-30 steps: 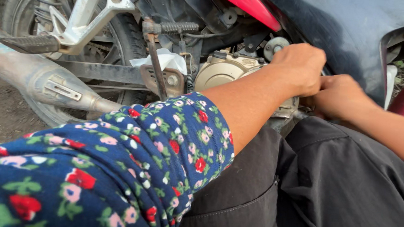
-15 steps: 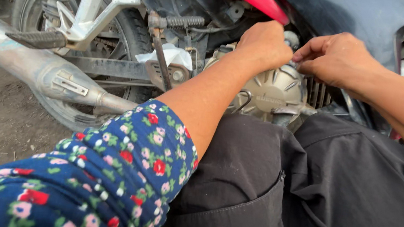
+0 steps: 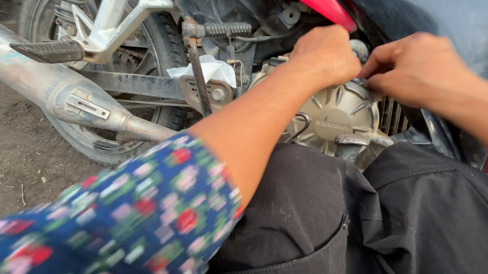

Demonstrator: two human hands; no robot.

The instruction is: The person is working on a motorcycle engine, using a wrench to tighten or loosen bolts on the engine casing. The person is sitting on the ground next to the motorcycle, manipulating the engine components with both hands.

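Engine cover [image 3: 337,118], grey and ribbed, sits just past the person's knees. Left hand [image 3: 325,54] and right hand [image 3: 415,66] press curled at its top edge; what they pinch is hidden. Beyond: exhaust [image 3: 47,86], wheel [image 3: 159,34].

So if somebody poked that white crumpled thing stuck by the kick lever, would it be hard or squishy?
Probably squishy. The white rag shows soft folds and sagging corners, so it likely bends and crumples under a poke. It looks thin and light, so a tug might pull it free easily. It sits wedged behind the kick lever, so it probably would not roll away.
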